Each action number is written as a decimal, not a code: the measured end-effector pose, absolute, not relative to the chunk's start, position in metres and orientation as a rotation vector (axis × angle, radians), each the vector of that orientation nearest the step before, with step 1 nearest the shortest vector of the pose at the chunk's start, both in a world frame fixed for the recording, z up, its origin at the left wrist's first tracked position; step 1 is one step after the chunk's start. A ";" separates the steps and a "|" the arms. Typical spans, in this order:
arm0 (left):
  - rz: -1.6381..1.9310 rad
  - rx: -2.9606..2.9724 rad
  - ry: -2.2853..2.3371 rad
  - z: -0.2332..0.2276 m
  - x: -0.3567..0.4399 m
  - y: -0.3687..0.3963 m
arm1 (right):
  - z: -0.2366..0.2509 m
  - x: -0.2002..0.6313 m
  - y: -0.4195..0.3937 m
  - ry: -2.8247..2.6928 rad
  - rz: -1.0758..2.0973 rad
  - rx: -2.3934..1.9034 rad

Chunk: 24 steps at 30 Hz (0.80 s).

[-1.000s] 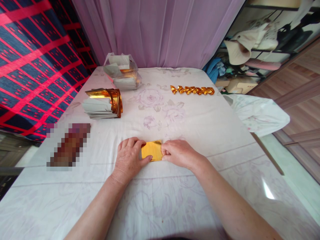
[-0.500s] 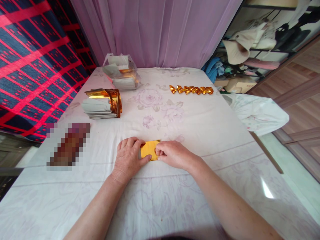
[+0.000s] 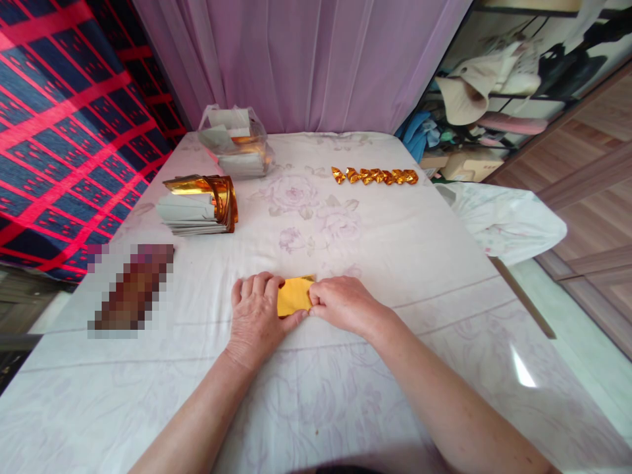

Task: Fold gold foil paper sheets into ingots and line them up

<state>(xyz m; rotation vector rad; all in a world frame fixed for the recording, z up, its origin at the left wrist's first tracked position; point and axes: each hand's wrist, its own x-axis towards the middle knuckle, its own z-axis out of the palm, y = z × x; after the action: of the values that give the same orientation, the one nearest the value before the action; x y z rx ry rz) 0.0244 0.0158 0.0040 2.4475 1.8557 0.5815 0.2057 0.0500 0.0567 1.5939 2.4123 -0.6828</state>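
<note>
A small folded sheet of gold foil paper [image 3: 295, 296] lies flat on the table between my hands. My left hand [image 3: 257, 303] rests on its left end, fingers spread and palm down, thumb stretched along the near edge. At the right end, my right hand [image 3: 340, 299] is closed, with thumb and forefinger pinching the paper's edge. The curled fingertips hide that edge, so the fold there cannot be made out.
A stack of gold foil sheets [image 3: 197, 207] stands at the left, before a clear plastic bag [image 3: 237, 145] of more sheets. Twisted gold foil pieces [image 3: 374, 176] form a row at the back right. A blurred-out item [image 3: 133, 289] lies at the left edge of the patterned tablecloth [image 3: 316, 395].
The left thumb has slid right along the paper's near edge, almost to the right fingertips. My right hand keeps its pinch at the right end. The whole view has shifted slightly.
</note>
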 end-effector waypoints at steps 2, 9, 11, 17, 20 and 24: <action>0.576 2.433 1.864 0.004 0.025 0.015 | 0.056 0.206 0.050 2.405 -0.689 1.604; 0.502 2.328 1.827 0.008 0.021 0.015 | 0.056 0.206 0.051 2.388 -0.736 1.619; 0.500 2.312 1.803 0.008 0.018 0.015 | 0.057 0.206 0.051 2.382 -0.743 1.624; 0.425 2.317 1.717 0.009 0.007 0.017 | 0.055 0.207 0.052 2.373 -0.754 1.631; 0.388 2.317 1.679 0.011 0.002 0.018 | 0.053 0.208 0.052 2.392 -0.754 1.628; 0.340 2.305 1.628 0.012 -0.004 0.019 | 0.054 0.209 0.052 2.394 -0.764 1.630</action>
<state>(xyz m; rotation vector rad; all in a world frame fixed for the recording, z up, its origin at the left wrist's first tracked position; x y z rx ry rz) -0.0036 0.0187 0.0122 2.3051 1.6280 0.3399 0.2088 0.0523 0.0541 1.6296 2.3936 -0.7645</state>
